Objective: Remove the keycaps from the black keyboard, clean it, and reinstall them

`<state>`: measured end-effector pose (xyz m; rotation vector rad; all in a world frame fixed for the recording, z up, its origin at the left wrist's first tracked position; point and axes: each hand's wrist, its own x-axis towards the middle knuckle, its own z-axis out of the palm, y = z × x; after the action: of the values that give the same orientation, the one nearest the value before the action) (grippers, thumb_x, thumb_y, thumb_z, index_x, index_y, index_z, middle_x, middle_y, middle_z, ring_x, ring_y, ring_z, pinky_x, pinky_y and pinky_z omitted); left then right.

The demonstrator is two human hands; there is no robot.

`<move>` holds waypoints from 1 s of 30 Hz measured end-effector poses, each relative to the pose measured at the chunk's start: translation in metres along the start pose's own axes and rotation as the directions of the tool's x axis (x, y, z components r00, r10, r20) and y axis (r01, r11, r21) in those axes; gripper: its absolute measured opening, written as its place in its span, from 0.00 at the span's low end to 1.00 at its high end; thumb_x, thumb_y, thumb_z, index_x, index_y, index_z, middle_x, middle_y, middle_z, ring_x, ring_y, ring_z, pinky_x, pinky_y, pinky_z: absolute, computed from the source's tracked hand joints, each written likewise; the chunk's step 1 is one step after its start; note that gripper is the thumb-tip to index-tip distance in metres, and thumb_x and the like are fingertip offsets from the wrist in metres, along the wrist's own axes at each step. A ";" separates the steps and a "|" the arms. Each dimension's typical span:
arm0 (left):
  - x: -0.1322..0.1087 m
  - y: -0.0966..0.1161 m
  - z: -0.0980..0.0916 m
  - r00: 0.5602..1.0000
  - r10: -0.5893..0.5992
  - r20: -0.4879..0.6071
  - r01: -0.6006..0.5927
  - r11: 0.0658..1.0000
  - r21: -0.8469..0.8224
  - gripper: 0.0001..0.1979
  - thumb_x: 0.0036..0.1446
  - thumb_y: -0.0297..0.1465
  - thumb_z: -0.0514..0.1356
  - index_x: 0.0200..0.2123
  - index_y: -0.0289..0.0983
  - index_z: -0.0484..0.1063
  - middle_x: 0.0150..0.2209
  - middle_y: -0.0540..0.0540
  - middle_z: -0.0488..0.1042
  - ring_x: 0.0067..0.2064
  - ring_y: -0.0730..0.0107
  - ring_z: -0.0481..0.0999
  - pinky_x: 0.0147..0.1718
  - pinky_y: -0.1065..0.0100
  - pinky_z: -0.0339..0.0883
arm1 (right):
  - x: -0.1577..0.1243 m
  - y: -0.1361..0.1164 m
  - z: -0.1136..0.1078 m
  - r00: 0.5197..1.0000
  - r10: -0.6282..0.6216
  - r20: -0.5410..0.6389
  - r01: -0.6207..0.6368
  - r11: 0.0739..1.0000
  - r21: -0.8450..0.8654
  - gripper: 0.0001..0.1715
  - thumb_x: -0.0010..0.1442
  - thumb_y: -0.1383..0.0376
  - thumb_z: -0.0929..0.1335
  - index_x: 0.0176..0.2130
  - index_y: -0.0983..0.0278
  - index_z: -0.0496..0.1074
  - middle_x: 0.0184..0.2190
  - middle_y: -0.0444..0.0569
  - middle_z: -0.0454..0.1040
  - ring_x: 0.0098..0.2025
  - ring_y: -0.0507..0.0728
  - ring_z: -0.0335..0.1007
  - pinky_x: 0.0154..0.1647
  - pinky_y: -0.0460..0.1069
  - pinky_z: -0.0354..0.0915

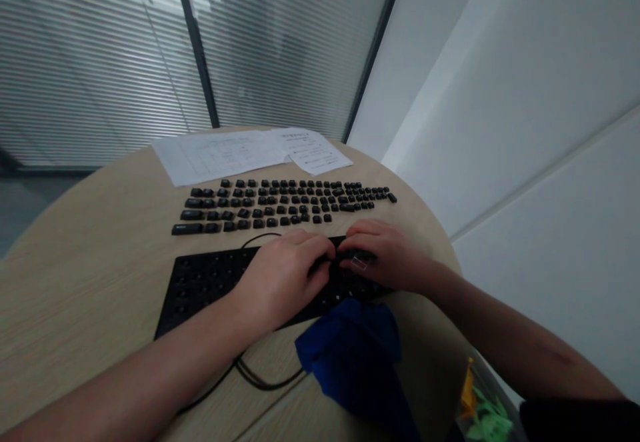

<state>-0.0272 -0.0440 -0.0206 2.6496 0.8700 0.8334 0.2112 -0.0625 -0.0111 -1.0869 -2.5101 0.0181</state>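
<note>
A black keyboard base [200, 282] with its keycaps removed lies on the round wooden table [90, 275]. My left hand [283, 275] rests over its middle, fingers curled and pinching at something small I cannot make out. My right hand [387, 252] sits beside it on the right part of the base, fingers curled toward the same spot. The fingertips of both hands meet. Several loose black keycaps [285, 203] are laid out in rows just beyond the base.
A blue cloth [355, 355] lies at the near edge, partly over the base. A black cable [260, 379] loops near it. Printed paper sheets [240, 152] lie beyond the keycaps. A bag with green and yellow pieces [480, 409] sits at lower right. Window blinds stand behind.
</note>
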 end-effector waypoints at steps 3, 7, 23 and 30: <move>0.000 -0.002 0.002 0.999 -0.039 0.008 0.039 0.999 -0.001 0.07 0.58 0.23 0.63 0.38 0.39 0.78 0.34 0.48 0.79 0.37 0.62 0.77 0.39 0.63 0.70 | 0.003 -0.003 0.004 1.000 -0.008 0.027 0.008 1.000 -0.017 0.06 0.66 0.62 0.71 0.43 0.62 0.78 0.39 0.50 0.78 0.41 0.57 0.73 0.43 0.52 0.67; 0.000 -0.003 0.002 0.992 -0.123 0.011 0.123 0.992 0.020 0.09 0.60 0.26 0.64 0.45 0.39 0.78 0.41 0.45 0.80 0.44 0.57 0.79 0.44 0.59 0.73 | 0.007 0.009 0.002 0.999 0.008 0.041 -0.004 0.994 -0.109 0.08 0.66 0.65 0.70 0.44 0.63 0.78 0.41 0.51 0.79 0.43 0.59 0.74 0.45 0.52 0.68; -0.002 -0.001 0.000 0.931 -0.003 0.366 -0.050 0.989 0.136 0.10 0.59 0.23 0.59 0.37 0.40 0.80 0.35 0.48 0.79 0.36 0.61 0.79 0.34 0.63 0.71 | 0.054 0.095 0.018 0.901 0.257 0.348 -0.070 0.880 -0.469 0.13 0.71 0.61 0.67 0.48 0.62 0.81 0.47 0.52 0.80 0.50 0.60 0.76 0.43 0.50 0.66; 0.000 0.000 -0.002 0.926 0.012 0.378 -0.064 0.990 0.126 0.09 0.59 0.23 0.59 0.35 0.39 0.79 0.33 0.48 0.77 0.35 0.62 0.79 0.32 0.65 0.70 | 0.050 0.098 0.017 0.910 0.236 0.342 -0.061 0.890 -0.452 0.12 0.71 0.62 0.68 0.48 0.61 0.82 0.47 0.52 0.80 0.49 0.59 0.77 0.42 0.49 0.66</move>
<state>-0.0282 -0.0435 -0.0192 2.8142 0.7984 0.2568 0.2422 0.0432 -0.0252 -1.5943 -2.8545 -0.3295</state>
